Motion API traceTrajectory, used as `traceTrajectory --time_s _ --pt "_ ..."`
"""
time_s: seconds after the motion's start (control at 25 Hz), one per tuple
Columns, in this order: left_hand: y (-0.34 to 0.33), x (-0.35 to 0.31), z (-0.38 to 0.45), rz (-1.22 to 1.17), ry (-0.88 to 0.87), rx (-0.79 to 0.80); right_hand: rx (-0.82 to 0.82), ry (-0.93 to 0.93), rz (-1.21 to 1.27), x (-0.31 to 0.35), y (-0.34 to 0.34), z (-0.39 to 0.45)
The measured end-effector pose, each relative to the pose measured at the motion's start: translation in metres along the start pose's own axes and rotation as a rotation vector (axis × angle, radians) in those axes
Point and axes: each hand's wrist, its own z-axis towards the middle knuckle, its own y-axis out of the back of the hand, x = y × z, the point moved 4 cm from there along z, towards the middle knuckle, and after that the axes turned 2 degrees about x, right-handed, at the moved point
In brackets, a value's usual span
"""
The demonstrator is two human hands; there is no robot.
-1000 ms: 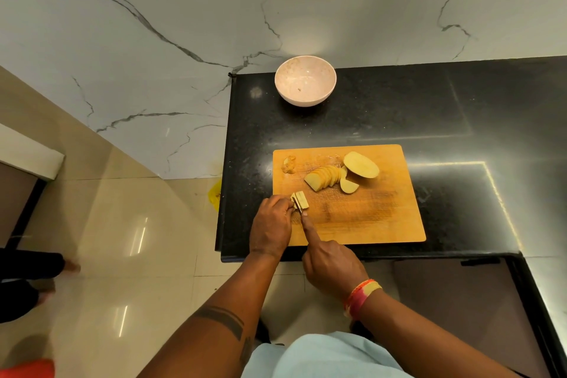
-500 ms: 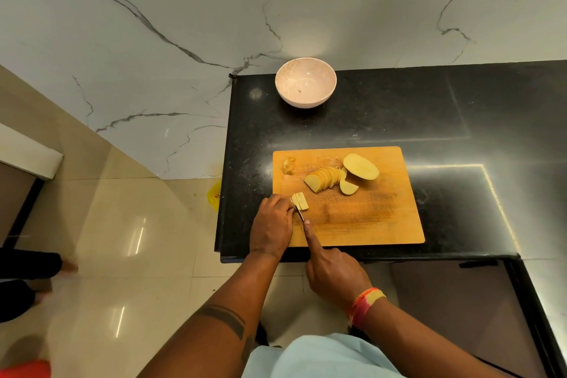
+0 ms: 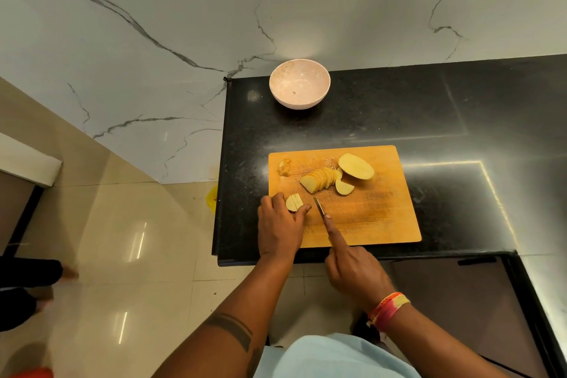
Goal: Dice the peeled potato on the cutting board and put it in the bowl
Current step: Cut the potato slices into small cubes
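Black speckled stone counter point(image 3: 399, 107) against white veined marble wall point(image 3: 153, 24); beige glossy floor tiles point(image 3: 122, 239) at 8 o'clock. Rectangular wooden cutting board point(image 3: 383, 215) centre. Left hand point(image 3: 280, 230) pinches a small stack of pale potato slices point(image 3: 294, 202) at the board's 9 o'clock edge. Right hand point(image 3: 356, 270) grips a small steel knife point(image 3: 319, 208), blade just beside the stack. Fanned sliced potato half point(image 3: 320, 178) and uncut half point(image 3: 356, 166) at board's 12. Pink round bowl point(image 3: 299, 83) at 12 o'clock, well apart.

White veined marble wall point(image 3: 184, 24), black granite counter point(image 3: 460, 107), glossy beige floor tiles point(image 3: 122, 239)
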Motion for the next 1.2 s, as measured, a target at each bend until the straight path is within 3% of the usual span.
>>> traceTrajectory --time_s 0.16,0.44,1.2 --pt "-0.003 -0.013 0.005 0.085 -0.006 0.023 0.001 0.005 -0.002 0.002 -0.002 0.002" --pt "0.007 -0.002 0.021 0.073 -0.260 0.113 0.010 -0.011 0.020 0.009 -0.005 0.017" --pt "0.012 0.006 0.029 0.036 -0.275 0.141 0.028 0.035 -0.051 0.035 -0.018 0.037"
